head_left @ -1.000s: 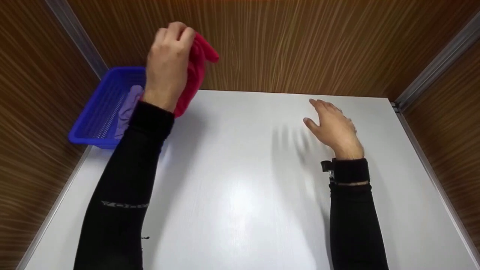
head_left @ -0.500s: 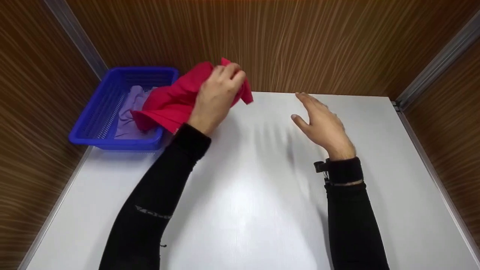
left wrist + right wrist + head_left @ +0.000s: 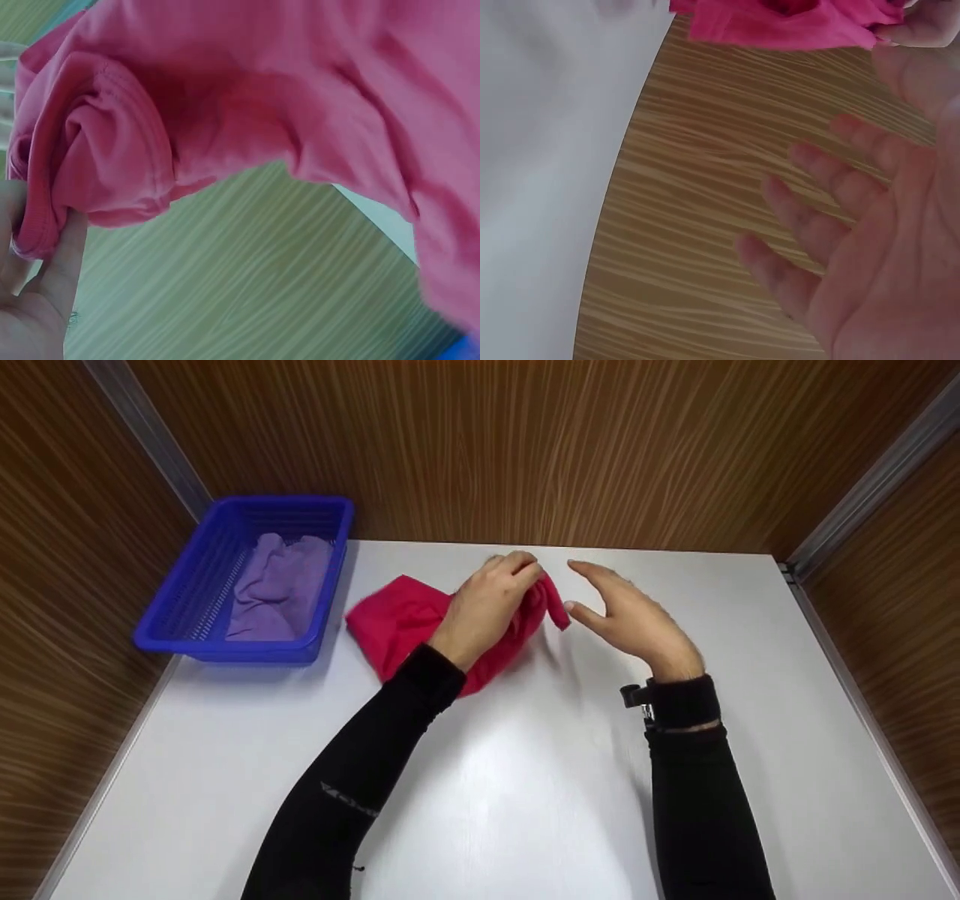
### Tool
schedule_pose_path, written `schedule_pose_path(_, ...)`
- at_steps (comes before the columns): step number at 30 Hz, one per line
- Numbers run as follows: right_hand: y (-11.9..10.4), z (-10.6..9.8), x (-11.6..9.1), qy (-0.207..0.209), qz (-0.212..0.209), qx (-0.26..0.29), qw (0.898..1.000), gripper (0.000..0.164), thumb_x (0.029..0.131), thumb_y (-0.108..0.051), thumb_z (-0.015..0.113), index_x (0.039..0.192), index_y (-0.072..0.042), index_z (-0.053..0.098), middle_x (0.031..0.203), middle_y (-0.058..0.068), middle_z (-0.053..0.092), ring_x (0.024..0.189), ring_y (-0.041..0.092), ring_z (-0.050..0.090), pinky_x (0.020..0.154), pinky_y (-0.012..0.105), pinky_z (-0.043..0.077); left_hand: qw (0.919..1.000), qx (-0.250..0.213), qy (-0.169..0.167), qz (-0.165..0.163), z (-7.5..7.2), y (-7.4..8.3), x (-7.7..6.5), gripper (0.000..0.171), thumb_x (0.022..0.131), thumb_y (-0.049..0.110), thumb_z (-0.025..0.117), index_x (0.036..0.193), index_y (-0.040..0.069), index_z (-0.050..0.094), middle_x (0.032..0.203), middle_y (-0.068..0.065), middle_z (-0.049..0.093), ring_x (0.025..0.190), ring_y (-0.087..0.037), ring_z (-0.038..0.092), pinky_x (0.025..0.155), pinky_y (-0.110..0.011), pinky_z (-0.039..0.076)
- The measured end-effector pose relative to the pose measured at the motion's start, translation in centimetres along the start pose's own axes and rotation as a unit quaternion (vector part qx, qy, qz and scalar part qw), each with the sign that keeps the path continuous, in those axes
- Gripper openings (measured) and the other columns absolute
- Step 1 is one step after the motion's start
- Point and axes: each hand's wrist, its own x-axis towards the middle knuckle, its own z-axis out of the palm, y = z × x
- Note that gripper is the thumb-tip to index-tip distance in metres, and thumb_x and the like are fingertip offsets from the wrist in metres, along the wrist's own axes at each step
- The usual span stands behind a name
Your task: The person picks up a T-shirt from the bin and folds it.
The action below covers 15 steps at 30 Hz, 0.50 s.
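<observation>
A red garment with stitched hems (image 3: 401, 619) hangs from my left hand (image 3: 487, 607) over the middle of the white table. In the left wrist view, the thumb and fingers pinch a hemmed edge of the red garment (image 3: 120, 150), and its cloth drapes off to the right. My right hand (image 3: 634, 619) is held up just right of the garment, fingers spread and holding nothing. The right wrist view has the bare palm (image 3: 885, 262) below the cloth (image 3: 795, 26). Garment parts behind the left hand are hidden.
A blue plastic basket (image 3: 146, 637) stands at the back left of the table (image 3: 480, 810). Inside it lies a crumpled lilac cloth (image 3: 277, 585). Wood-grain panels (image 3: 570, 450) wall in the back and both sides.
My left hand has carried the red garment rightward and down, out from over the basket to the table's middle. My right hand has shifted slightly left, towards it.
</observation>
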Motion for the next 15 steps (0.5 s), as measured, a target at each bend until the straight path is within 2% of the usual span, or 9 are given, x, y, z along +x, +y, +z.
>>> schedule_pose_path(3, -0.4, 0.2, 0.1, -0.025, -0.018, 0.064, 0.997, 0.075, 0.101, -0.052, 0.066, 0.165, -0.032, 0.033, 0.171, 0.0, 0.039, 0.158, 0.029, 0.039, 0.129, 0.057, 0.034, 0.9997, -0.021, 0.008, 0.008, 0.1, 0.2, -0.1, 0.029, 0.105, 0.011, 0.063, 0.131, 0.022, 0.067, 0.134, 0.002, 0.067, 0.122, -0.015, 0.067, 0.107, -0.025, 0.057)
schedule_pose_path(7, -0.9, 0.9, 0.5, -0.029, -0.023, 0.126, 0.991, 0.068, 0.1, -0.042, 0.072, 0.16, -0.035, 0.042, 0.161, 0.001, 0.051, 0.143, 0.031, 0.058, 0.115, 0.055, 0.052, 0.9975, -0.063, 0.022, 0.021, 0.2, 0.4, -0.4, 0.027, 0.106, 0.014, 0.062, 0.132, 0.021, 0.066, 0.134, 0.004, 0.067, 0.123, -0.012, 0.066, 0.108, -0.021, 0.055)
schedule_pose_path(10, -1.1, 1.7, 1.1, -0.012, -0.026, 0.151, 0.988, 0.056, 0.1, -0.03, 0.074, 0.152, -0.03, 0.052, 0.149, 0.004, 0.061, 0.128, 0.031, 0.068, 0.104, 0.051, 0.059, 0.995, -0.093, 0.028, 0.023, 0.4, 0.4, -0.6, 0.025, 0.106, 0.017, 0.062, 0.131, 0.021, 0.066, 0.133, 0.005, 0.066, 0.124, -0.01, 0.065, 0.108, -0.018, 0.054)
schedule_pose_path(15, -1.0, 2.6, 1.8, 0.018, -0.012, 0.17, 0.985, 0.035, 0.101, -0.016, 0.071, 0.135, -0.018, 0.064, 0.13, 0.006, 0.07, 0.107, 0.028, 0.074, 0.086, 0.034, 0.065, 0.992, -0.124, 0.02, 0.01, 0.4, 0.1, -0.9, 0.03, 0.103, 0.019, 0.069, 0.132, 0.02, 0.063, 0.133, 0.004, 0.065, 0.126, -0.011, 0.063, 0.11, -0.019, 0.053)
